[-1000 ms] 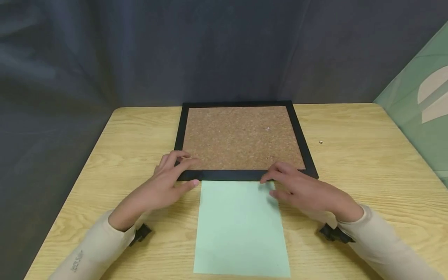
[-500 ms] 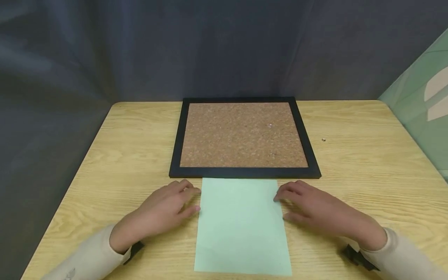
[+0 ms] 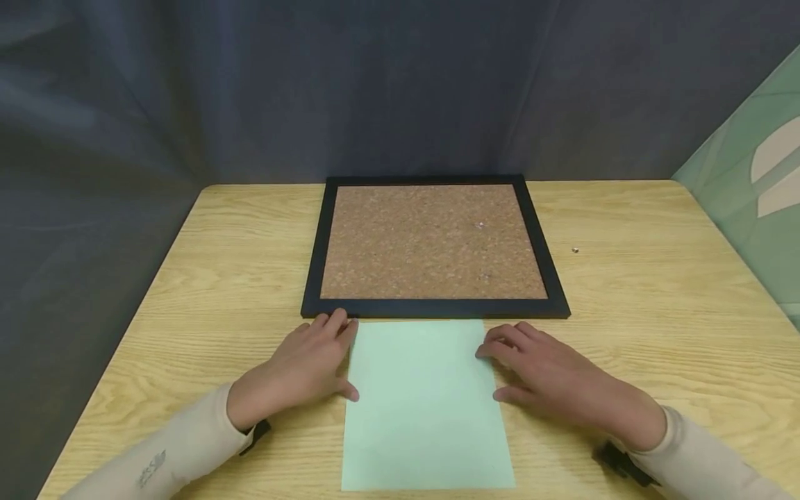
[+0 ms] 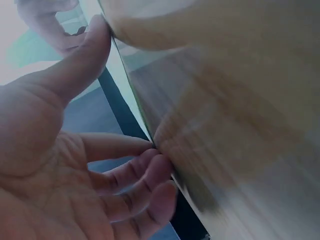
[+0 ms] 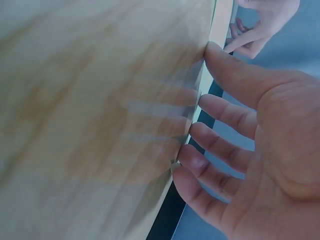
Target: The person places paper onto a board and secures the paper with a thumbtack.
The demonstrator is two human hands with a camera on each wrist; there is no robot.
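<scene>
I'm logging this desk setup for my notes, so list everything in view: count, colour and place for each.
Sheet of paper: one, pale green, flat at the table's near middle, just in front of the cork board.
Cork board: one, brown cork in a black frame, flat at the table's far middle.
Small object: one, pale, too small to identify, on the table right of the board.
Table: one, light wood grain.
Backdrop: dark grey cloth behind the table.
Panel: green with pale shapes, at the right edge.
Left hand: at the paper's left edge, fingers relaxed.
Right hand: at the paper's right edge, fingers relaxed.
Sleeves: two, beige.
</scene>
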